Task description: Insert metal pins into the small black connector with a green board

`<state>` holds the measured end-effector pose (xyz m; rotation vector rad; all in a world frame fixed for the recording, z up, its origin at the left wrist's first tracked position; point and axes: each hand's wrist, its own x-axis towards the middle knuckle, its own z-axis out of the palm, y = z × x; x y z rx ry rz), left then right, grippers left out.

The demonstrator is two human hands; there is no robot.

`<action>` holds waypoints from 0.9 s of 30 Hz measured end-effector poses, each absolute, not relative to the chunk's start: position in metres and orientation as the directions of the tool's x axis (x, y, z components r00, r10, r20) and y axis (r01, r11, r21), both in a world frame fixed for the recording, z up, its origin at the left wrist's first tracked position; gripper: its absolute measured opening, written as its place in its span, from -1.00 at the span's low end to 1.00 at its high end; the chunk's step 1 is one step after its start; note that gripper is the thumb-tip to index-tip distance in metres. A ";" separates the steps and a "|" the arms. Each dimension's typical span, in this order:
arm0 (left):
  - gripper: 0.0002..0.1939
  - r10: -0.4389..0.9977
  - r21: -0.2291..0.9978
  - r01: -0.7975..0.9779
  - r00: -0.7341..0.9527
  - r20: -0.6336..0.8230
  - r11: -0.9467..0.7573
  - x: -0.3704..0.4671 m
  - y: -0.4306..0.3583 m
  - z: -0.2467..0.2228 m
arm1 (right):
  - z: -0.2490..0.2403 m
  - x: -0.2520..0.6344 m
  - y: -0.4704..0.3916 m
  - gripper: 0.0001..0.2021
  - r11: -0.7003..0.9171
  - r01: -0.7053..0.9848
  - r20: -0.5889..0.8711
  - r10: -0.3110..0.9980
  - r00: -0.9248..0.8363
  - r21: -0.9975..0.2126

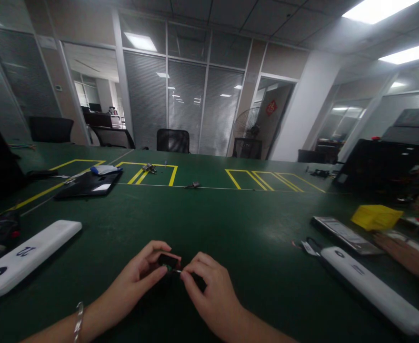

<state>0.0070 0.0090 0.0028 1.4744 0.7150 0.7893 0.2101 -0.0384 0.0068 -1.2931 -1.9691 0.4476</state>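
Observation:
Low in the middle of the view, my left hand (pixel 145 269) is closed round a small black boxy part (pixel 168 260) with a bit of green at its lower edge. My right hand (pixel 211 283) pinches a thin, pale, metallic-looking piece (pixel 177 271) between thumb and forefinger. That piece reaches to the near side of the black part; whether it is fixed to it or only touches it, I cannot tell. Both hands are just above the green tabletop (pixel 209 219). My fingers hide much of both pieces.
White elongated devices lie at left (pixel 34 257) and right (pixel 370 286). Farther off are a black flat case (pixel 88 185), small metallic parts (pixel 149 168) and a dark small part (pixel 194 185). At right, another person's hand (pixel 397 247) is near a yellow block (pixel 376 217) and a grey flat device (pixel 347 235).

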 end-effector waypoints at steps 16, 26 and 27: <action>-0.82 0.890 0.983 0.091 0.443 0.105 -0.160 0.008 0.010 -0.002 | 0.008 0.211 -0.039 -0.86 0.429 0.618 0.368 0.900 -0.232 -0.659; -0.84 0.864 0.979 0.110 0.494 0.094 -0.169 0.009 0.010 0.006 | 0.004 0.211 -0.038 -0.87 0.438 0.618 0.369 0.896 -0.245 -0.653; -0.85 0.859 0.979 0.105 0.502 0.099 -0.174 0.009 0.009 0.006 | 0.003 0.211 -0.037 -0.87 0.438 0.618 0.370 0.896 -0.244 -0.653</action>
